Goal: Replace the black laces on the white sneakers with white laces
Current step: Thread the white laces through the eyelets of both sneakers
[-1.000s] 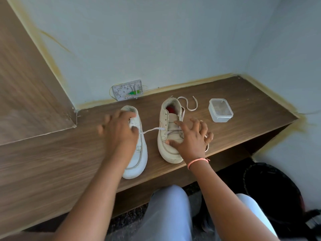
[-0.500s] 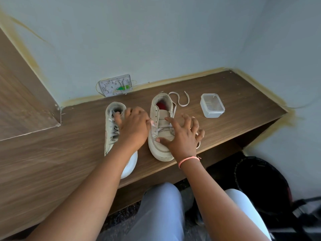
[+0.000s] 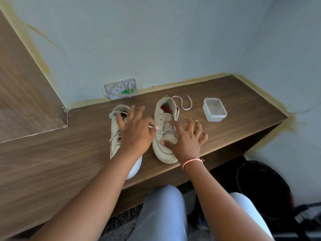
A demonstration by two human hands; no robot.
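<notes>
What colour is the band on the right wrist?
Pinkish-orange; the band shows clearly in the head view.

Off to your right a clear plastic tub (image 3: 214, 109) sat on the wooden shelf (image 3: 225, 133). Behind, an uncovered wall box (image 3: 121, 88) showed its wiring against the wall.

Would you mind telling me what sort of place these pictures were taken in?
Probably a room in a home, at a built-in corner desk: a wood-grain desktop fitted between plain painted walls, an opened wall box with exposed wiring, and a dark bin on the floor beside it.
</notes>
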